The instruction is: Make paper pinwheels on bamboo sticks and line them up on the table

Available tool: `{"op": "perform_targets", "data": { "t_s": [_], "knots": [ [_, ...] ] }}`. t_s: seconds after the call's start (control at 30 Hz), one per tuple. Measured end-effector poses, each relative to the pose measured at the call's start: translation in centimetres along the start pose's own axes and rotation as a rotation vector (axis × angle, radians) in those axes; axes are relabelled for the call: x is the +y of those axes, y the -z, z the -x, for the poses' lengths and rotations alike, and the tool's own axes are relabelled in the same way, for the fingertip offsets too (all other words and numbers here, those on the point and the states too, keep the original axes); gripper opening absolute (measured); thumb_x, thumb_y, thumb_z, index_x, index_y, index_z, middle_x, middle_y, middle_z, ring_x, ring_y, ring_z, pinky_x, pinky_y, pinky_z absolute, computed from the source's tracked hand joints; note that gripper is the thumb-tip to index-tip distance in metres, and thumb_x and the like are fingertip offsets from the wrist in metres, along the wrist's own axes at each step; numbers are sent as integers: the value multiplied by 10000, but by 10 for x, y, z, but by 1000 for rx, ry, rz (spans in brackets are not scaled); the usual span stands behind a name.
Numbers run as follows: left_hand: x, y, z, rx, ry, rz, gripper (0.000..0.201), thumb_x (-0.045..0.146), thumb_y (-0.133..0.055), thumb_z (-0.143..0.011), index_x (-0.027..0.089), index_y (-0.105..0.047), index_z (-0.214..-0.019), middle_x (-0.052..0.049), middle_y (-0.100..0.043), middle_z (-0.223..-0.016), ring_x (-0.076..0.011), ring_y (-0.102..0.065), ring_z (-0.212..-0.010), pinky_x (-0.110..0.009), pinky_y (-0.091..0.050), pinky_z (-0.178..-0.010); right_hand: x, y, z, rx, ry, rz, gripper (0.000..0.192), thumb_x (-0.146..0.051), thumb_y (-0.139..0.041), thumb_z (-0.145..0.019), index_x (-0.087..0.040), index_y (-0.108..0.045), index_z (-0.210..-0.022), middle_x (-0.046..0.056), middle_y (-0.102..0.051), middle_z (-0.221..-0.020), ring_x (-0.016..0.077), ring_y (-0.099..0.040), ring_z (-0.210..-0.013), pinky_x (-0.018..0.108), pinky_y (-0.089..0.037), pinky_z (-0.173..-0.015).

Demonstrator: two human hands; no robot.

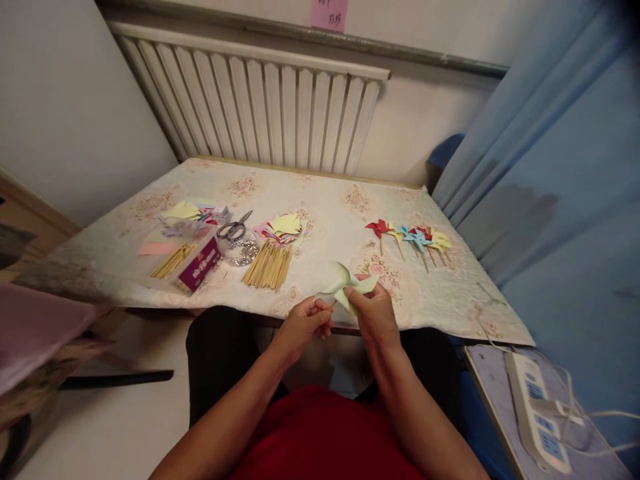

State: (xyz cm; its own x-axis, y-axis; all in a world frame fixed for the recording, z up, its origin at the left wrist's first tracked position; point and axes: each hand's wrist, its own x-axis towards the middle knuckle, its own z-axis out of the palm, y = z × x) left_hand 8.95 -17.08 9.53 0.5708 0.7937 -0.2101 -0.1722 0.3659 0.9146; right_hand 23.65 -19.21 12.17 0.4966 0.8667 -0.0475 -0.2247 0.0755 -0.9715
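Close to the table's front edge, a pale green paper pinwheel (pixel 367 285) is held between both hands. My right hand (pixel 377 313) pinches its folded blades with thumb and fingers. My left hand (pixel 305 322) is closed around a thin wooden stick (pixel 332 305) just below the paper; most of the stick is hidden by the fingers. Whether a pin joins the paper and the stick cannot be made out. Ahead and to the left lies a bundle of wooden sticks (pixel 267 267), with a stack of coloured paper pieces (pixel 286 229) behind it.
Finished-looking pinwheels (pixel 415 238) lie at the right on the flowered tablecloth (pixel 330 193). Scissors (pixel 234 228) rest by a clear dish of small metal pieces (pixel 240 252). Further left stands a plastic box (pixel 197 267) with sticks. A power strip (pixel 535 407) lies at lower right.
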Motion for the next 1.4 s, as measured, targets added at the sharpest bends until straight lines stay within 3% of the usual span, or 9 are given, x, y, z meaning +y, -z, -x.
{"op": "perform_targets", "data": {
  "t_s": [0.13, 0.27, 0.37, 0.47, 0.73, 1.1, 1.23, 1.4],
  "knots": [
    [-9, 5, 1, -52, 81, -86, 216, 342, -651, -748, 163, -532, -759, -6, -643, -655, -118, -583, -580, -240, -410, -584, 0, 7, -9, 43, -27, -55, 396, -297, -794, -548, -167, -654, -896, -9, -685, -733, 143, -599, -627, 265, -467, -619],
    [-15, 6, 2, -83, 148, -113, 237, 363, -659, -742, 165, -530, -749, -11, -654, -649, -120, -588, -567, -245, -424, -587, 3, 13, -15, -31, -75, -64, 432, -326, -803, -540, -168, -661, -916, 13, -711, -767, 169, -634, -666, 285, -487, -643],
    [-16, 6, 0, -52, 169, -70, 254, 369, -674, -728, 168, -520, -751, -9, -656, -660, -130, -612, -583, -245, -432, -586, 6, 18, -19, -117, -93, -73, 456, -386, -787, -573, -161, -671, -953, 36, -723, -798, 178, -650, -693, 291, -499, -649],
    [-17, 7, -4, 0, 171, -16, 277, 382, -687, -718, 165, -520, -757, -13, -658, -672, -142, -633, -616, -249, -444, -601, 11, 24, -24, -86, -96, -28, 464, -434, -754, -621, -156, -673, -984, 48, -725, -812, 182, -658, -721, 288, -508, -632],
    [-20, 7, -7, 85, 179, 69, 332, 422, -716, -705, 156, -528, -770, -39, -669, -703, -141, -631, -629, -267, -464, -642, 33, 41, -23, -11, 56, 167, 345, -409, -674, -738, -152, -684, -968, 69, -721, -867, 180, -661, -755, 316, -526, -678],
    [-23, 4, -6, 96, 153, 95, 298, 365, -745, -683, 141, -553, -728, -23, -633, -710, -112, -581, -635, -244, -423, -644, 38, 39, -9, -70, 255, 401, 281, -300, -549, -829, -183, -674, -1052, 76, -703, -975, 185, -663, -822, 328, -528, -735],
    [-25, 5, -8, 88, 139, 100, 285, 350, -743, -677, 138, -556, -717, -20, -620, -694, -99, -546, -595, -230, -384, -600, 40, 37, -6, -83, 251, 466, 285, -285, -517, -832, -176, -676, -1041, 63, -709, -857, 182, -664, -768, 316, -525, -724],
    [-27, 6, -7, 81, 132, 96, 253, 325, -723, -688, 140, -551, -712, -21, -617, -686, -94, -529, -565, -225, -345, -566, 39, 34, -1, -97, 234, 475, 299, -267, -510, -821, -165, -666, -1055, 65, -716, -848, 186, -667, -763, 321, -528, -736]
  ]
}}
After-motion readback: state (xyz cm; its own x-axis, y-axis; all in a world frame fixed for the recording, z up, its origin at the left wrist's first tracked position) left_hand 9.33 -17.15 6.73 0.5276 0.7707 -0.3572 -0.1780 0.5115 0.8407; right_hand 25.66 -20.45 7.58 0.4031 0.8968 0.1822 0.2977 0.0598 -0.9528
